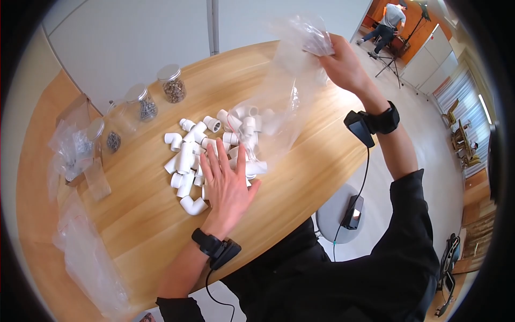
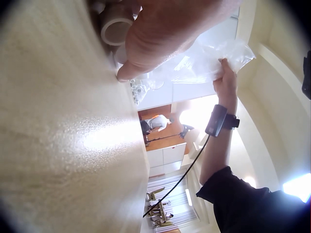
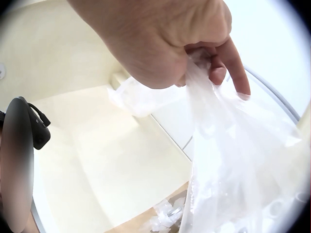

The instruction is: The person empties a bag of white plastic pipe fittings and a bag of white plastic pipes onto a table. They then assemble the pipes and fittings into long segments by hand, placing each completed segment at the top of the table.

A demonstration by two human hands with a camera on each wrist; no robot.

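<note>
A pile of white plastic pipe fittings (image 1: 185, 155), elbows and tees among them, lies on the wooden table. My left hand (image 1: 225, 180) rests over the near side of the pile with its fingers spread straight. In the left wrist view, its thumb reaches down beside a round fitting opening (image 2: 117, 32). Raised at the far right, my right hand (image 1: 346, 67) grips a clear plastic bag (image 1: 287, 96) by its gathered end. The bag hangs from the fist down to the pile, and several fittings show through its lower part. Folds of film (image 3: 218, 141) fan out below the right fingers.
Along the far left stand lidded jars of small hardware (image 1: 174, 86). A box with bagged metal parts (image 1: 80, 150) sits at the left edge, an flat plastic bag (image 1: 88, 257) nearer me. The table's right edge (image 1: 343, 166) curves past a grey stool (image 1: 332, 214). A person (image 1: 391, 24) bends over in the background.
</note>
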